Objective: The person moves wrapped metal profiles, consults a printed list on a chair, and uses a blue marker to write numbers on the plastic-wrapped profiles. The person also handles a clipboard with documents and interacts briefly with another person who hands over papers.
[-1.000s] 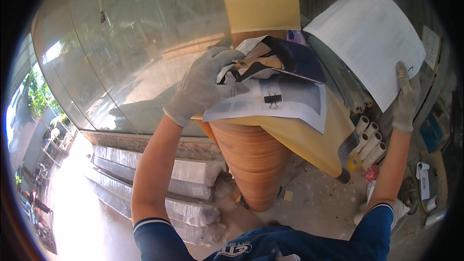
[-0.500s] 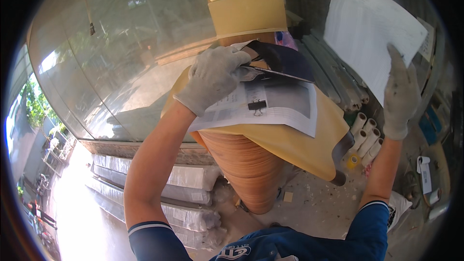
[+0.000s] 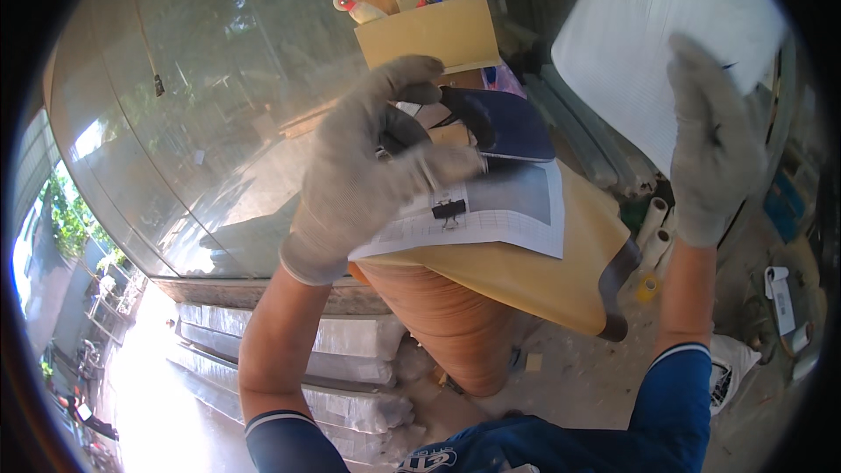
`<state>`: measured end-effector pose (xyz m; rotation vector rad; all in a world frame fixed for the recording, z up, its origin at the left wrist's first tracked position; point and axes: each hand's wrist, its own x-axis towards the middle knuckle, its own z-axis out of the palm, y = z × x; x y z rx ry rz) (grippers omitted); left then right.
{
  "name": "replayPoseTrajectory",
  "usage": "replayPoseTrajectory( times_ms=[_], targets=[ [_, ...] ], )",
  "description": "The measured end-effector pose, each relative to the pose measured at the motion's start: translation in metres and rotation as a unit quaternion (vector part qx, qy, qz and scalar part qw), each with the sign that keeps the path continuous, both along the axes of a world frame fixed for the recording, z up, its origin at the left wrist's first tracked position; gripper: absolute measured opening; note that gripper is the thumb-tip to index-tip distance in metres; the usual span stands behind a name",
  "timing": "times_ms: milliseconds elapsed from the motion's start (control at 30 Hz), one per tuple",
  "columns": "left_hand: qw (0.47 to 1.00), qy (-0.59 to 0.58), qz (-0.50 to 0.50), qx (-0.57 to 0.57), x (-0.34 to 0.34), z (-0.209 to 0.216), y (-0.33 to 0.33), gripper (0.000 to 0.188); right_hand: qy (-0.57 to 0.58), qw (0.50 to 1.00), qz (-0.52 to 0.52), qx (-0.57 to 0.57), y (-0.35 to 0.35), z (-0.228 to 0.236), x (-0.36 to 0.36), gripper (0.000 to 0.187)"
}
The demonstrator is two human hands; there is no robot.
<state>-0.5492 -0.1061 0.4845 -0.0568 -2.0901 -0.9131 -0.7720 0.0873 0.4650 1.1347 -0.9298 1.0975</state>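
My left hand [image 3: 355, 180], in a grey work glove, is raised over the left part of the stand with thumb and fingers apart and nothing visible between them. Beyond its fingertips lies a dark blue flat piece [image 3: 521, 127] with a rounded corner. Under that piece is a printed paper [image 3: 526, 232] bearing a black binder clip [image 3: 449, 208]. Off to the right, my gloved right hand [image 3: 714, 153] holds up a large white paper sheet [image 3: 631, 44]. Its thumb side is partly hidden.
A tan sheet [image 3: 574, 285] drapes over an upright wood-grain roll [image 3: 447, 315]. Behind stands a tan holder box [image 3: 429, 31]. Wrapped bundles [image 3: 350, 337] are stacked at lower left; long grey profiles [image 3: 587, 131] and white rolls [image 3: 653, 245] lie at right. A glass wall [image 3: 219, 123] rises on the left.
My left hand has let go of the dark piece, opened and come nearer. The dark piece has settled flatter. My right hand has raised the white sheet closer to the head camera.
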Motion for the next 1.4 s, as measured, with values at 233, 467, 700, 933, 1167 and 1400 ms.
replayPoseTrajectory(
  times_ms=[233, 467, 700, 933, 1167, 1400],
  targets=[
    [0.948, -0.213, -0.202, 0.125, 0.008, -0.007, 0.017, 0.103, 0.102, 0.925, 0.365, -0.018, -0.058, 0.054, 0.049, 0.026],
    [0.881, 0.375, -0.109, 0.267, 0.056, -0.015, 0.000, 0.065, -0.114, 0.788, 0.586, 0.153, -0.094, 0.031, 0.091, 0.037],
    [0.846, 0.502, 0.025, 0.179, 0.189, -0.035, -0.026, 0.043, -0.052, 0.834, 0.185, 0.517, -0.083, -0.008, 0.061, 0.033],
    [0.791, 0.367, 0.484, 0.075, 0.273, -0.114, -0.043, 0.049, -0.096, 0.865, 0.200, 0.450, -0.094, -0.033, 0.064, 0.014],
    [0.647, 0.119, 0.753, 0.020, 0.266, -0.158, -0.010, 0.041, -0.015, 0.845, 0.242, 0.477, -0.089, -0.027, 0.061, 0.015],
    [0.839, 0.130, 0.520, 0.090, 0.157, -0.144, 0.097, 0.061, -0.056, 0.753, 0.511, 0.411, -0.069, -0.010, -0.005, 0.012]
  ],
)
